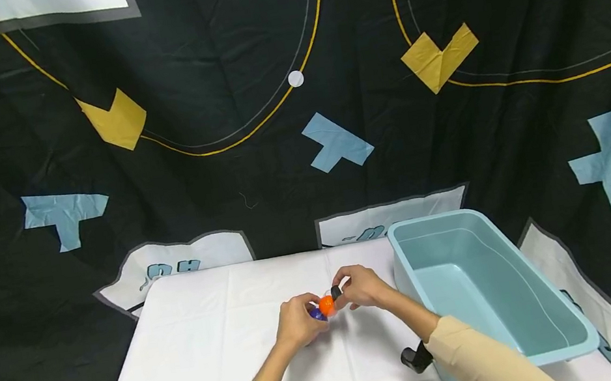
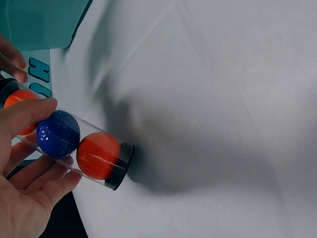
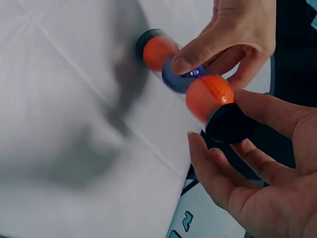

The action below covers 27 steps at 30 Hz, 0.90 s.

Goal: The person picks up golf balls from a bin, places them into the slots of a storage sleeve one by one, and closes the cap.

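Observation:
A clear tube (image 2: pixel 85 127) with balls in a row holds one blue ball (image 2: pixel 58 134) between two orange balls (image 2: pixel 99 156). Black caps close both ends. My left hand (image 1: pixel 298 323) grips the tube around its middle, thumb over the blue ball in the right wrist view. At the tube's other end, my right hand (image 1: pixel 363 288) pinches the black end cap (image 3: pixel 230 123) between thumb and fingers. The tube is held tilted above the white table, and its shadow falls on the cloth. In the head view, the left hand hides one end.
A light blue plastic bin (image 1: pixel 458 220) stands on the right of the white table (image 1: pixel 203 337), beside the right forearm. Behind the table hangs a black cloth (image 1: pixel 260 204) with tape pieces and drawn lines.

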Motion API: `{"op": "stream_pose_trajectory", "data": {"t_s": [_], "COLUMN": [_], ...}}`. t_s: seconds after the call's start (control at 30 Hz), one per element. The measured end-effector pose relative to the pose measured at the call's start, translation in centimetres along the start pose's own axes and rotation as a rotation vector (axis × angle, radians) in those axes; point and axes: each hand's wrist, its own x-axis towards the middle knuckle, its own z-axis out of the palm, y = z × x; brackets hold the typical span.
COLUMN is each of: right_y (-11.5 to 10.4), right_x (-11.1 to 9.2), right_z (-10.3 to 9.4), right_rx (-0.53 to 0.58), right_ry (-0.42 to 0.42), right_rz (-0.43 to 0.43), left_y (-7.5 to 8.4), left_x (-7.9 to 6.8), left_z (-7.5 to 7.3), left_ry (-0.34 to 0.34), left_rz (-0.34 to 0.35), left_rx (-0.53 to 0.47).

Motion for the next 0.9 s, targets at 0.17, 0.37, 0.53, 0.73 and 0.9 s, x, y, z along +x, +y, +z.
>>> {"op": "stream_pose_trajectory", "data": {"t_s": [0.17,0.37,0.53,0.73,0.9], "right_y": [-0.09,-0.18,-0.16,-0.07,-0.24], "right_x": [0.18,0.33,0.35,0.51,0.85], "right_z": [0.56,0.78,0.98,1.03,0.72], "right_rx": [0.021,-0.03,-0.058,-0.067,-0.055], "right_ry": [-0.009,0.002,0.0,-0.005,-0.019], "right_rz": [-0.007,-0.014,-0.006,-0.015,-0.009], "left_y": [-0.09,-0.43,-0.45,-0.57,-0.56], "left_x": [-0.19,-0.53,-0.75,-0.85,-0.57], "left_z": [-0.2,-0.19,-0.21,-0.32,-0.43], "left_ry": [-0.009,0.012,0.021,0.016,0.016], "left_rz": [-0.001,-0.028,-0.045,-0.041,-0.038], "left_rx": [-0.014,0.006,0.002,-0.012,-0.016]}}
